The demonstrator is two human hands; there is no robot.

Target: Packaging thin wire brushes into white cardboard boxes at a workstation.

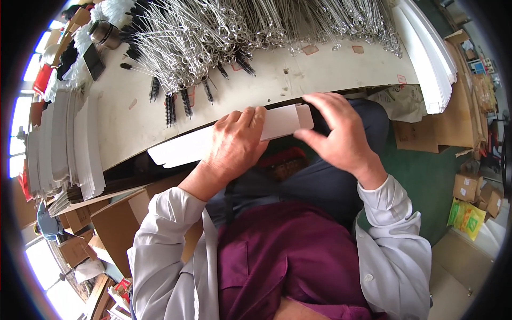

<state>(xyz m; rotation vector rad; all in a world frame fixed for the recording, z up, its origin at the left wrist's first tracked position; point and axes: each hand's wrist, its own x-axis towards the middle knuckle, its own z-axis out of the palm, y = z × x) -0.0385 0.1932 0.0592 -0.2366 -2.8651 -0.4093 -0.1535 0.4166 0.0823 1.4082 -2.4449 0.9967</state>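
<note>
A long, narrow white cardboard box (184,146) lies slantwise in front of me at the table's near edge. My left hand (234,140) is closed around its middle, fingers over the top. At the box's right end a small end flap (304,116) sticks out. Just beside that flap is my right hand (337,130), thumb and fingers spread apart, with nothing seen between them. Beyond the box, several wire-handled bottle brushes (184,102) with black bristles lie on the table, in front of a large heap of the same looped wires (213,37).
The pale table (304,74) curves across in front of me. Stacks of flat white cartons stand at its left (66,144) and right (426,58). A phone (94,62) and a metal flask (105,34) are at the far left. Brown cardboard boxes (120,229) stand below left.
</note>
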